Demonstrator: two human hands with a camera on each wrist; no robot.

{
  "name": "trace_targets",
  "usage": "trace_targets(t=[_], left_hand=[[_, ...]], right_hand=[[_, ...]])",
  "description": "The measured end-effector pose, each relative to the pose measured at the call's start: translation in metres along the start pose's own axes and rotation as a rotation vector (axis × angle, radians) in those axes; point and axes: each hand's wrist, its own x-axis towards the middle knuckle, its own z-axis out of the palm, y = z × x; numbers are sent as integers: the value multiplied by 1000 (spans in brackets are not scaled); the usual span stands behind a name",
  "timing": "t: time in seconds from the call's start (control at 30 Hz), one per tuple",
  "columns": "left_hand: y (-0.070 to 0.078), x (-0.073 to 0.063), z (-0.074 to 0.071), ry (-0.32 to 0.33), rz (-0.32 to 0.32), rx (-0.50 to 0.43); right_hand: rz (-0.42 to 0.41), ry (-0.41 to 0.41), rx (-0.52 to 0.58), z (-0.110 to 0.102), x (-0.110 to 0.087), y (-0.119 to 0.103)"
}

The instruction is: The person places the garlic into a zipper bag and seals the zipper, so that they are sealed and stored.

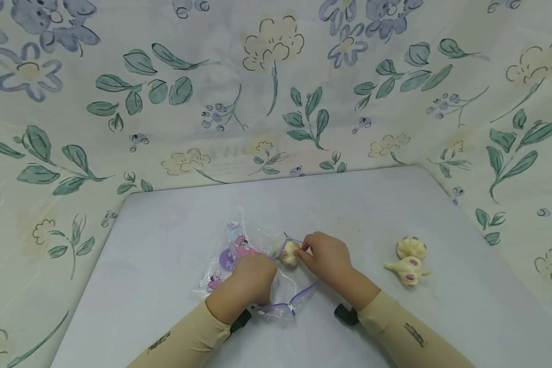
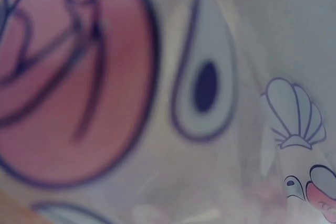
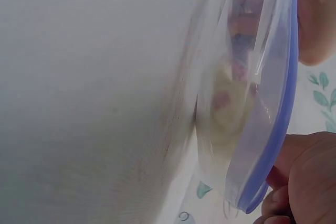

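A clear zip bag (image 1: 213,266) with pink cartoon prints and purple zip strips lies on the table, its mouth spread toward the right. Curled over its middle, my left hand (image 1: 255,276) grips the bag by the mouth. My right hand (image 1: 327,255) pinches the purple zip edge (image 3: 286,114) at the mouth's far side, thumb and fingers together in the right wrist view. Just inside the mouth, between both hands, sits a pale garlic bulb (image 1: 289,253) with purplish patches, blurred through the plastic in the right wrist view. Printed plastic (image 2: 205,87) fills the left wrist view.
Two more garlic bulbs, one round (image 1: 411,248) and one with a long stem (image 1: 409,271), lie together on the table to the right. The white table (image 1: 165,220) ends at a floral cloth (image 1: 276,102) behind and at the sides.
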Motion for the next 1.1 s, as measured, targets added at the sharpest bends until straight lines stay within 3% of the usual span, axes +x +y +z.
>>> trace_targets(t=[0.63,1.1], left_hand=[[2,-2,-4,-11,-15,7],[2,-3,-3,5,0,14]], right_hand=[[-18,108,-111,-3,3,-7],[-23,67,-96,1,3,-3]])
